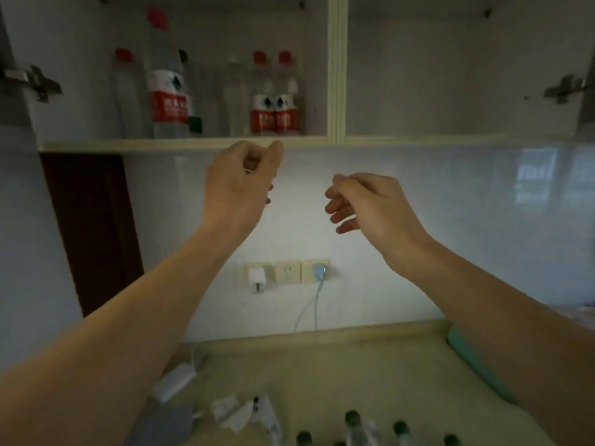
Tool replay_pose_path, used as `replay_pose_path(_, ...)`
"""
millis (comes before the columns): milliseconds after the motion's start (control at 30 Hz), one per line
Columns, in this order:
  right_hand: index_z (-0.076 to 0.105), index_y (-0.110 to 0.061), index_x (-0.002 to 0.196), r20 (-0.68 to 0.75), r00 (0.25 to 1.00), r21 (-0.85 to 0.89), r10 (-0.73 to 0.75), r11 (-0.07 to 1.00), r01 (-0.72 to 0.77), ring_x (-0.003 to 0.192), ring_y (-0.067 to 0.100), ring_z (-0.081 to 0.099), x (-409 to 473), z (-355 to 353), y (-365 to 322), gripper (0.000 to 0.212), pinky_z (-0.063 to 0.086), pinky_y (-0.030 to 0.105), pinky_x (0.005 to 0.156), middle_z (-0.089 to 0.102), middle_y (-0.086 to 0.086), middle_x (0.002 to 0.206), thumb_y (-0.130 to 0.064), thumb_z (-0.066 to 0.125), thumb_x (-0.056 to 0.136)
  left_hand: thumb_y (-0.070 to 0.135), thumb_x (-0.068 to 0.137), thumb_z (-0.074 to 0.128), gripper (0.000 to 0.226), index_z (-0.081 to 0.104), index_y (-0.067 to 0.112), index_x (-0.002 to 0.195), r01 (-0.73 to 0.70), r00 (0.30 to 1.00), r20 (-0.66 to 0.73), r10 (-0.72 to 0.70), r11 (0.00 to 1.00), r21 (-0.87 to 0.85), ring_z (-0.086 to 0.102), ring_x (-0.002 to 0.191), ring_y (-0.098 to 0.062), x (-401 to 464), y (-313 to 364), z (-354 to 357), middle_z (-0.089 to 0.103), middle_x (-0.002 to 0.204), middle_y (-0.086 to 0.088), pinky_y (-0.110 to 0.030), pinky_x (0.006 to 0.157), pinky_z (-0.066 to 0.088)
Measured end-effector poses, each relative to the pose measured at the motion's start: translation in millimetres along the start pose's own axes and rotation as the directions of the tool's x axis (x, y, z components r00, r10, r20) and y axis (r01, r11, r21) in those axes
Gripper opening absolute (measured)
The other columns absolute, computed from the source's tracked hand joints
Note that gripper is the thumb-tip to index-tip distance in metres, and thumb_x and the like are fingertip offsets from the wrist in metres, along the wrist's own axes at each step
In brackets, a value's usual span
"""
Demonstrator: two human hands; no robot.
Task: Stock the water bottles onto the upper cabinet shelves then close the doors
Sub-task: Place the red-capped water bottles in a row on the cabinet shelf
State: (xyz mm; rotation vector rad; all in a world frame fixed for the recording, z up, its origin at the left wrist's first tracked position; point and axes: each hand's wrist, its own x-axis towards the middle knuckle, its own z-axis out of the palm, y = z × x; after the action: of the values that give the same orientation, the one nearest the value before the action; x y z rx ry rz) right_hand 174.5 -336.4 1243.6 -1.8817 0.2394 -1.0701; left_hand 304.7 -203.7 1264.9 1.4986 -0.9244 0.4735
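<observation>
Both hands empty, each grip loosely curled on nothing: left hand [240, 185] just under the shelf [180, 144] edge, right hand [360, 204] at its 3 o'clock. Stocked water bottles [273, 94] crowd the left compartment at 12 o'clock, so another pushed in could likely topple them. Remaining bottles [352, 428] on the bench [370, 375] at 6 o'clock are cut off; clear unlabelled ones blur together, count uncertain.

Both hands raised, left [240, 185] and right [360, 201], fingers loosely curled, empty.
</observation>
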Motion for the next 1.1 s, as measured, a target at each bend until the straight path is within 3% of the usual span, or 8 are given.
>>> replay_pose_path(233, 0.074, -0.011, 0.082, -0.020, 0.969, -0.049, 0.245, 0.968, -0.246, 0.066, 0.015, 0.066, -136.8, -43.9, 80.9, 0.028, 0.056, 0.031, 0.061, 0.073, 0.006, 0.075, -0.031, 0.059, 0.094, 0.045, 0.099, 0.056, 0.044, 0.070, 0.004, 0.089, 0.362, 0.900, 0.254, -0.354, 0.932, 0.019, 0.064, 0.056, -0.014, -131.7, -37.4, 17.5, 0.072, 0.075, -0.008, -0.029, 0.054, 0.055)
replay_pose_path(400, 0.073, -0.019, 0.079, -0.074, 0.930, -0.139, 0.360, 0.920, -0.367, 0.068, 0.017, 0.068, -238.3, -47.4, 124.5, 0.023, 0.058, 0.034, 0.061, 0.073, 0.000, 0.074, -0.035, 0.063, 0.092, 0.051, 0.096, 0.057, 0.040, 0.070, 0.014, 0.086, 0.394, 0.800, 0.452, -0.395, 0.914, 0.100, 0.067, 0.058, -0.011, -232.9, -60.9, 21.2, 0.073, 0.070, 0.003, -0.024, 0.055, 0.055)
replay_pose_path(533, 0.068, -0.017, 0.078, -0.111, 0.921, -0.200, 0.374, 0.899, -0.390, 0.069, 0.029, 0.066, -330.1, -31.9, 148.7, 0.031, 0.056, 0.050, 0.065, 0.068, 0.008, 0.071, -0.047, 0.061, 0.085, 0.049, 0.095, 0.061, 0.036, 0.070, 0.015, 0.087, 0.474, 0.668, 0.592, -0.452, 0.871, 0.130, 0.069, 0.061, -0.012, -317.3, -79.4, 16.0, 0.073, 0.071, 0.004, -0.024, 0.056, 0.054)
replay_pose_path(600, 0.066, -0.017, 0.076, -0.129, 0.914, -0.229, 0.385, 0.885, -0.405, 0.068, 0.028, 0.065, -366.6, -25.6, 158.0, 0.031, 0.057, 0.048, 0.064, 0.066, 0.007, 0.070, -0.046, 0.059, 0.085, 0.048, 0.094, 0.063, 0.035, 0.071, 0.014, 0.087, 0.512, 0.612, 0.642, -0.462, 0.850, 0.124, 0.071, 0.063, -0.015, -351.8, -88.1, 7.4, 0.074, 0.072, 0.003, -0.026, 0.056, 0.057)
replay_pose_path(733, 0.066, -0.032, 0.075, -0.152, 0.845, -0.221, 0.512, 0.816, -0.534, 0.061, 0.001, 0.059, -472.7, -13.8, 202.5, 0.017, 0.047, 0.017, 0.057, 0.065, -0.016, 0.066, -0.045, 0.061, 0.086, 0.041, 0.094, 0.064, 0.031, 0.071, 0.014, 0.083, 0.571, 0.434, 0.775, -0.459, 0.806, 0.158, 0.071, 0.064, -0.020, -452.5, -113.3, -3.4, 0.073, 0.072, -0.002, -0.031, 0.057, 0.060)
replay_pose_path(900, 0.066, -0.021, 0.076, -0.149, 0.673, -0.320, 0.725, 0.609, -0.726, 0.055, 0.001, 0.054, -582.1, -11.2, 299.0, 0.018, 0.042, 0.013, 0.054, 0.063, -0.005, 0.064, -0.019, 0.064, 0.094, 0.030, 0.094, 0.067, 0.025, 0.067, 0.014, 0.075, 0.662, 0.259, 0.797, -0.545, 0.701, 0.265, 0.064, 0.053, -0.012, -580.3, -168.0, 11.9, 0.068, 0.059, 0.002, -0.023, 0.050, 0.051)
replay_pose_path(1000, 0.067, -0.008, 0.080, -0.119, 0.569, -0.366, 0.814, 0.497, -0.787, 0.055, 0.010, 0.051, -639.1, -7.6, 365.2, 0.022, 0.042, 0.018, 0.053, 0.064, 0.011, 0.068, -0.022, 0.062, 0.096, 0.030, 0.095, 0.066, 0.026, 0.064, 0.016, 0.073, 0.671, 0.152, 0.763, -0.628, 0.632, 0.387, 0.062, 0.055, -0.012, -658.6, -221.7, 33.0, 0.067, 0.061, 0.003, -0.026, 0.053, 0.050)
replay_pose_path(1100, 0.066, -0.004, 0.078, -0.093, 0.503, -0.413, 0.859, 0.426, -0.805, 0.053, 0.011, 0.048, -690.3, -1.4, 441.9, 0.021, 0.038, 0.015, 0.049, 0.059, 0.004, 0.062, -0.018, 0.062, 0.094, 0.034, 0.095, 0.066, 0.028, 0.064, 0.014, 0.075, 0.654, 0.080, 0.693, -0.716, 0.563, 0.506, 0.062, 0.059, -0.017, -738.3, -291.6, 59.7, 0.066, 0.065, -0.001, -0.033, 0.058, 0.053)
